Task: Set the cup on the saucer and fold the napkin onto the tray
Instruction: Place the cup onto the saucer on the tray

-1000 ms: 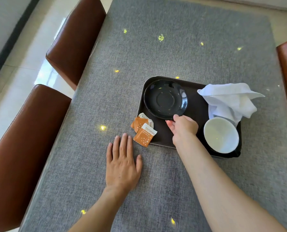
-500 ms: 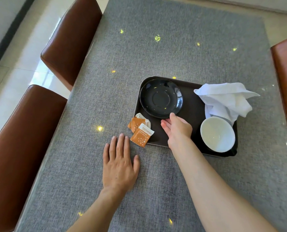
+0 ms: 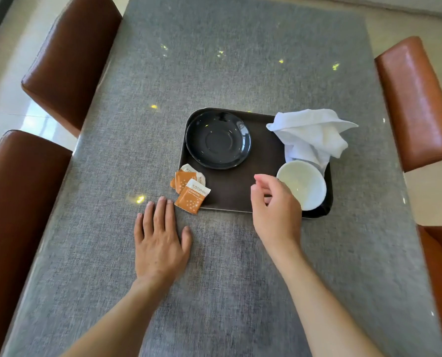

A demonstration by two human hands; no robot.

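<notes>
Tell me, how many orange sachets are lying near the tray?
2. One orange sachet lies at the tray's near left edge, beside the left hand's fingertips. The other sachet lies just behind it, partly under it. Nothing suggests more are hidden.

Both my arms are in shot and both are bare, no sleeve showing anywhere up to the bottom edge of view. My left hand (image 3: 160, 243) carries no ring, no watch, no strap at the wrist; short, plain nails, unpainted. Over to my right hand (image 3: 274, 210): same story, no glove, no jewellery, wrist uncovered, fingertips (image 3: 260, 179) with short trimmed nails. Forearms smooth and unmarked, no tattoo or bandage that I can make out.
</notes>
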